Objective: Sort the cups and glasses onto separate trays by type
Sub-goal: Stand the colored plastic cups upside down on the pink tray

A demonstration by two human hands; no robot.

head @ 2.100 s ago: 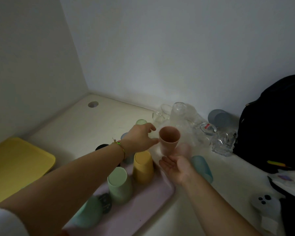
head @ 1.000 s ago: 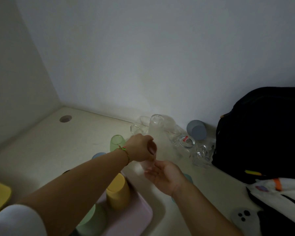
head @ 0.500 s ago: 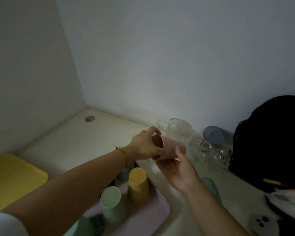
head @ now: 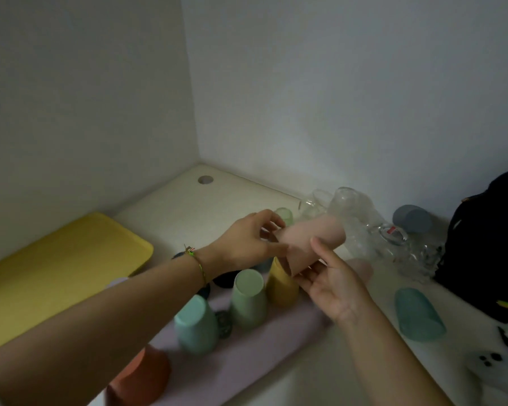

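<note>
hold: we pinch the left end of the pink cup (head: 314, 240) with the left hand (head: 252, 241), right hand (head: 332, 285) curled under it, thumb on its side | where: midair above the lilac tray (head: 261, 367), long axis level, left-right | next: probably upend it beside the yellow cup (head: 280, 288)

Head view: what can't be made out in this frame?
Glasses: clear, overlapping, blurred; count unclear.
Dark items on pink tray: mostly behind the left arm.
Pink cup: left hand and right hand cover one end; mouth direction unclear.
Bag: cut by right edge.
</note>
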